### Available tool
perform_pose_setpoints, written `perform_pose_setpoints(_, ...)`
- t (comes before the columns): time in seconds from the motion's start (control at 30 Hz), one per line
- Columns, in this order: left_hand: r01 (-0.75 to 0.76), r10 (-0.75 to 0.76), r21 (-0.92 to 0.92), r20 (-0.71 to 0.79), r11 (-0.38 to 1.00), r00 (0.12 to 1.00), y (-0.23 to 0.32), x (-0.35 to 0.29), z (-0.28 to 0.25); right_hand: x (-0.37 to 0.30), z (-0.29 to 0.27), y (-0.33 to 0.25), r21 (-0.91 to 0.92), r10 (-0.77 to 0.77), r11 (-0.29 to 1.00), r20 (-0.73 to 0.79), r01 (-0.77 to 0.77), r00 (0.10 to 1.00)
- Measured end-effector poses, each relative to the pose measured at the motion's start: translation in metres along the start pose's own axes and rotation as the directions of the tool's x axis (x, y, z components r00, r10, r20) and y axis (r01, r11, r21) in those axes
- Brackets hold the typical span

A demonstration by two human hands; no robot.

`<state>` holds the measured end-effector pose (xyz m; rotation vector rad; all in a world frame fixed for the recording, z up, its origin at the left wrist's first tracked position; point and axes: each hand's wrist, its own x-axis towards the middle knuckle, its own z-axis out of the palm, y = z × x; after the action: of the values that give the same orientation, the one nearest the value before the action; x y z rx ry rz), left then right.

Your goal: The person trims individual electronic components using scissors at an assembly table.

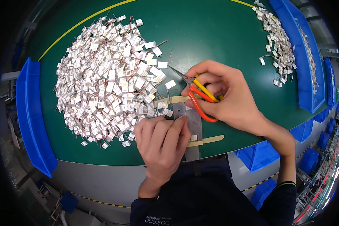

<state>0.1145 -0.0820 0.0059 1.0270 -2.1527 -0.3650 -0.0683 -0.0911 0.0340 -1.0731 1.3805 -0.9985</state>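
Note:
My right hand point(235, 96) grips a pair of small scissors point(202, 94) with orange handles, a yellow part beside them and pointed metal blades aimed up and left. My left hand point(162, 141) is closed, thumb and index finger pinched at a grey metal plate point(194, 126). Whatever sits in that pinch is hidden by the fingers. Strips of beige tape point(213, 139) cross the plate near the table's front edge. Left of my hands spreads a big heap of small white connectors point(105, 79) with short thin wires. A few loose connectors point(170, 84) lie between the heap and the scissors.
The green table point(214, 37) has yellow line marking at its far side. A long blue bin point(32, 120) stands at the left edge. At the right, a second pile of connectors point(278, 45) lies against another blue bin point(303, 67). More blue bins point(258, 156) sit below the table edge.

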Motion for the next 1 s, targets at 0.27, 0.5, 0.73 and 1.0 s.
perform_pose_setpoints(0.27,0.029,-0.030,-0.028,-0.032,0.999,0.999,0.001,0.003,0.000,0.002,0.000,0.003,-0.036,-0.031,0.999,0.008,0.032,0.999)
perform_pose_setpoints(0.5,0.046,-0.049,-0.049,-0.063,0.998,0.997,0.000,0.001,0.003,0.006,-0.004,-0.004,-0.108,0.017,0.994,0.105,-0.006,0.994)
perform_pose_setpoints(0.73,-0.046,0.044,-0.041,-0.050,0.998,0.998,-0.005,-0.001,0.003,0.005,-0.005,-0.005,-0.144,0.007,0.989,0.114,0.009,0.993)
perform_pose_setpoints(1.0,-0.101,0.101,-0.021,-0.012,0.995,0.995,-0.003,-0.004,-0.002,0.006,-0.016,0.002,-0.103,-0.043,0.993,0.190,0.064,0.981)
